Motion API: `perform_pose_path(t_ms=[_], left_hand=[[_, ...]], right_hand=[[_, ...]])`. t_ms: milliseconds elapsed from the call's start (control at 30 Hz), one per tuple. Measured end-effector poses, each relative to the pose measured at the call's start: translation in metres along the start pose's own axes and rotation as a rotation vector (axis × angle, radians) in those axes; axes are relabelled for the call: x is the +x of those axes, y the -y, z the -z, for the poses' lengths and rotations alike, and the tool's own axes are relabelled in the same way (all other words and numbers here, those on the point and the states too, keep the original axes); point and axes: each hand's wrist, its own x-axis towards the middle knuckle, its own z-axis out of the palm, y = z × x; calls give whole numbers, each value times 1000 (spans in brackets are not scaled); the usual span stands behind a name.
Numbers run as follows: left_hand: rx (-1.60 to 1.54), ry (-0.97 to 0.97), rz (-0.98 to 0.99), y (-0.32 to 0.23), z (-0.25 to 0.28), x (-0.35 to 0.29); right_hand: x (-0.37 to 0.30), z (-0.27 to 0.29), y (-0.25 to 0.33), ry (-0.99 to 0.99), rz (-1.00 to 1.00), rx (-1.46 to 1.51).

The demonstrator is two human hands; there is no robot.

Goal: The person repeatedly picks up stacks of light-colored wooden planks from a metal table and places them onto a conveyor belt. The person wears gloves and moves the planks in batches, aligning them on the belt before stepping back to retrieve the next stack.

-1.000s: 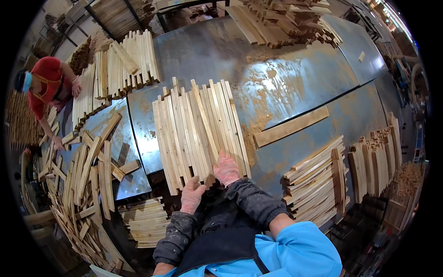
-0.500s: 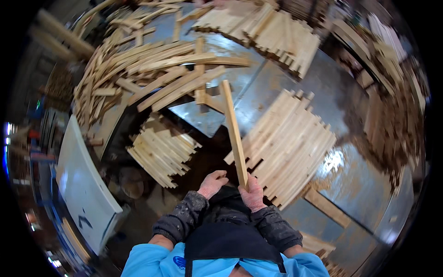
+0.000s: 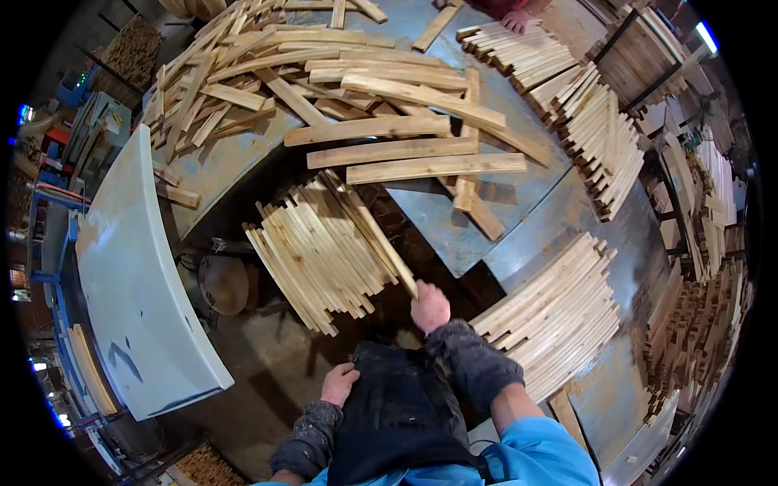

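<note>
Below the worktop [image 3: 454,235] edge, your right hand [image 3: 429,306] is pinching the near end of a wooden slat [image 3: 374,231], fingers closed around it. That slat is lying tilted across the right side of the slat stack [image 3: 320,251], running up and away from your hand toward the worktop. The stack is sitting low, in the dark gap in front of the grey metal worktop, its slats fanned slightly and pointing up-left to down-right.

Your left hand [image 3: 339,383] is hanging near your dark apron [image 3: 397,421], fingers curled loosely, holding nothing that shows. It is well apart from the stack.

To your right, a second bundle of slats [image 3: 559,312] is lying on the metal surface, just beside your right forearm. On the worktop beyond the stack, loose planks [image 3: 381,130] are lying crossed over each other, with a messy heap at the upper left. More neat rows of slats [image 3: 583,113] are sitting along the far right side.

At the top edge, another person's hand [image 3: 515,20] is resting on a row of slats. To your left, a pale curved panel [image 3: 134,275] is standing beside the gap, and a round brown object [image 3: 223,283] is sitting on the floor near the stack; what it is cannot be told.
</note>
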Motion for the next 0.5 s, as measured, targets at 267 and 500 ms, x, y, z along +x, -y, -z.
perform_pose_path(t_ms=[267, 500], left_hand=[[-162, 15, 334, 65, 49, 20], [-123, 78, 209, 35, 51, 32]], right_hand=[[184, -97, 14, 223, -116, -154], [194, -128, -12, 412, 97, -136]])
